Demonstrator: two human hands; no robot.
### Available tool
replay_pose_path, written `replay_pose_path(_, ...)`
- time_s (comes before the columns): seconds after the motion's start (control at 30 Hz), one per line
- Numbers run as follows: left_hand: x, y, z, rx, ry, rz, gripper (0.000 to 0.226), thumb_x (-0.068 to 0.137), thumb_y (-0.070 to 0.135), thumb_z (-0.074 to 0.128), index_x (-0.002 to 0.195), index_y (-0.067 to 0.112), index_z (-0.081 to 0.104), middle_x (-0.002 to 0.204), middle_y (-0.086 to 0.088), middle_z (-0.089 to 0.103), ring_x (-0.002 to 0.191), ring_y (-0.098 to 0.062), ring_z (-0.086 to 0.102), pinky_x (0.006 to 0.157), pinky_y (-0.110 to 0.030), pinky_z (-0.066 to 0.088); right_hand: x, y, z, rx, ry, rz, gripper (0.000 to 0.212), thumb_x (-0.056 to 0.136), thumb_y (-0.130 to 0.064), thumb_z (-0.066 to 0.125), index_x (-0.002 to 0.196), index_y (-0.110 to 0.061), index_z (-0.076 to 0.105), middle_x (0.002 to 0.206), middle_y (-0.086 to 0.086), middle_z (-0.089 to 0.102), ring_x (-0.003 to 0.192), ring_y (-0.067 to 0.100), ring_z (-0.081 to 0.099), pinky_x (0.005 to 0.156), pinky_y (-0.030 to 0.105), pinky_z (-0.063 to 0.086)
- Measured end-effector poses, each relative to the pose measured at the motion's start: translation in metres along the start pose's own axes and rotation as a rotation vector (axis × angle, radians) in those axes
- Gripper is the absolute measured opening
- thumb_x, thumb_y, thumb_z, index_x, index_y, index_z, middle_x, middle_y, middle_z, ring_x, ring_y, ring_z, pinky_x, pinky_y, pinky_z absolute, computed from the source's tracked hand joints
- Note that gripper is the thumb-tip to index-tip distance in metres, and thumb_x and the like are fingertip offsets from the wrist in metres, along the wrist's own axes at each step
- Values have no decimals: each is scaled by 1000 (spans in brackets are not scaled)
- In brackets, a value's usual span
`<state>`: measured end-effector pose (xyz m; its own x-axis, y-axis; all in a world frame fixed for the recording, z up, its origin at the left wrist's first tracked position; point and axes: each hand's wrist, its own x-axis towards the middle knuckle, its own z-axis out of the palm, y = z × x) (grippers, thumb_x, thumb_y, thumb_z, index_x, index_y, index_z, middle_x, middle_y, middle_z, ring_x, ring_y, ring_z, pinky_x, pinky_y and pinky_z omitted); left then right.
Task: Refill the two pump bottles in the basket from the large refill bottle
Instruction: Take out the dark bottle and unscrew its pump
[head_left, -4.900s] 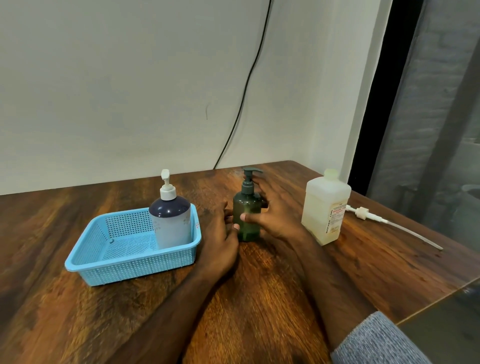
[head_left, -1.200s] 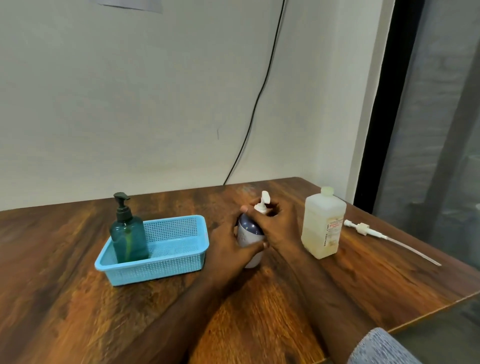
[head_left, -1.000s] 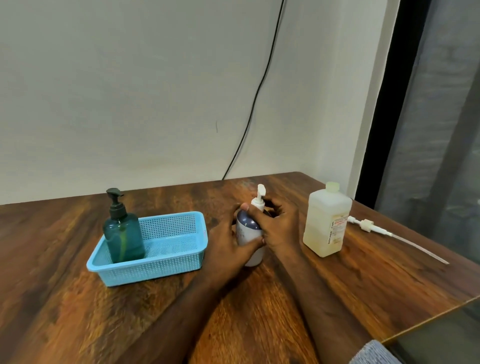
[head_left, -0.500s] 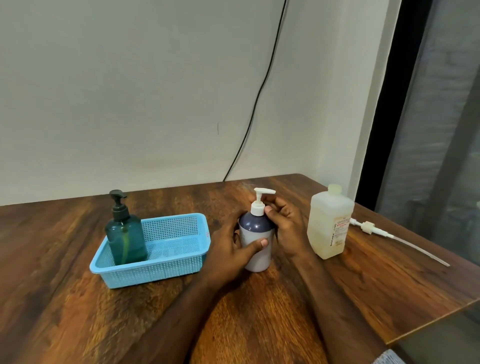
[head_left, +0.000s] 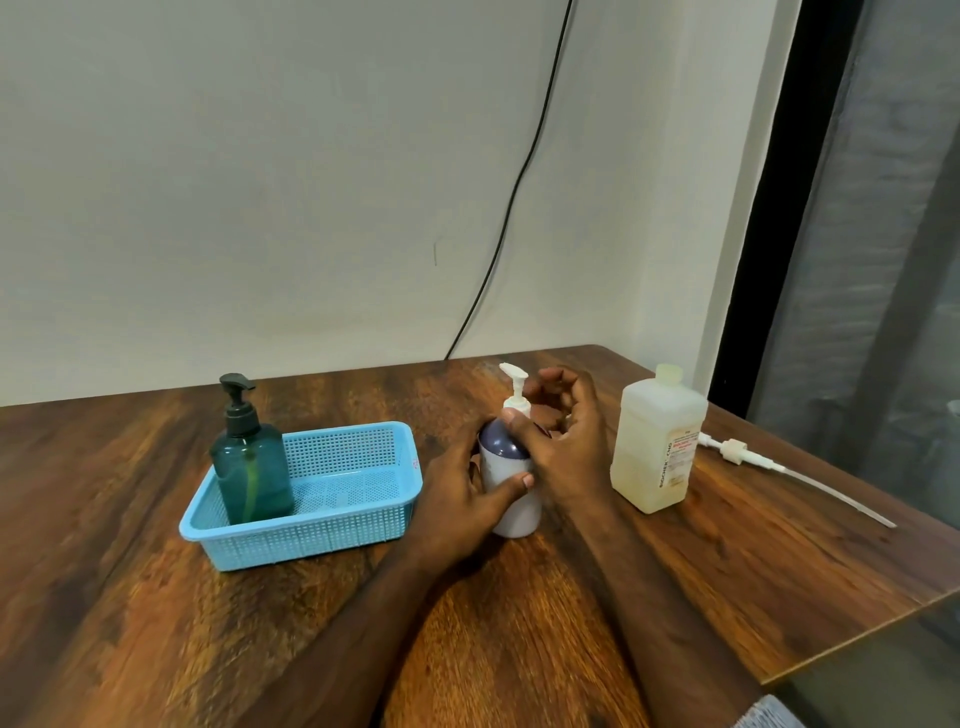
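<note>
Just right of the basket (head_left: 306, 499), my left hand (head_left: 457, 499) grips the white bottle (head_left: 511, 483) while my right hand (head_left: 561, 441) pinches its pump collar (head_left: 516, 404); twisting too hard could tip it toward the refill bottle (head_left: 655, 441).

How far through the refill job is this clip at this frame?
Looks done: green pump bottle stands in the basket. In hand: left hand holds the white pump bottle on the table; right hand works its collar. Left: fill it from the refill bottle and return it.
</note>
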<state>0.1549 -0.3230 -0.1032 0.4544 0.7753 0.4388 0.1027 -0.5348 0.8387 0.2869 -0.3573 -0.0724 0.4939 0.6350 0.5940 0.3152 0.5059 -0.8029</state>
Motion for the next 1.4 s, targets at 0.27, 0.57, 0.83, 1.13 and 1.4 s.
replay_pose_path(0.27,2,-5,1,-6,-3,13,79,78,44,79,146,34,40,130,20,58,112,10,57,87,-14,53,1,2,-2,90,0,12,34,87,-5,70,106,-30,57,110,1,70,105,14,68,84,29,55)
replay_pose_path(0.57,3,-6,2,-3,0,47,76,79,46,78,144,34,40,130,18,59,112,7,58,89,-19,54,1,3,-5,69,-7,-19,38,86,-11,72,114,-22,50,113,5,72,104,14,70,84,32,58)
replay_pose_path(0.83,2,-2,3,11,16,47,71,80,41,78,142,34,44,123,25,60,110,13,56,85,-10,50,15,-12,-4,178,175,-21,32,88,-8,74,115,-17,59,108,-1,74,103,13,70,84,33,57)
replay_pose_path(1.13,0,-2,8,82,118,49,51,80,43,78,120,50,48,110,31,61,105,17,56,82,-10,48,57,-76,-30,315,415,-146,17,87,-9,76,99,-9,65,94,13,71,84,33,73,65,39,61)
replay_pose_path(1.4,-4,-1,10,125,193,62,57,79,44,79,122,51,42,111,34,57,104,18,55,81,-11,48,38,-36,-36,-524,93,27,20,79,-26,83,93,-20,70,87,-9,70,77,4,65,65,18,52)
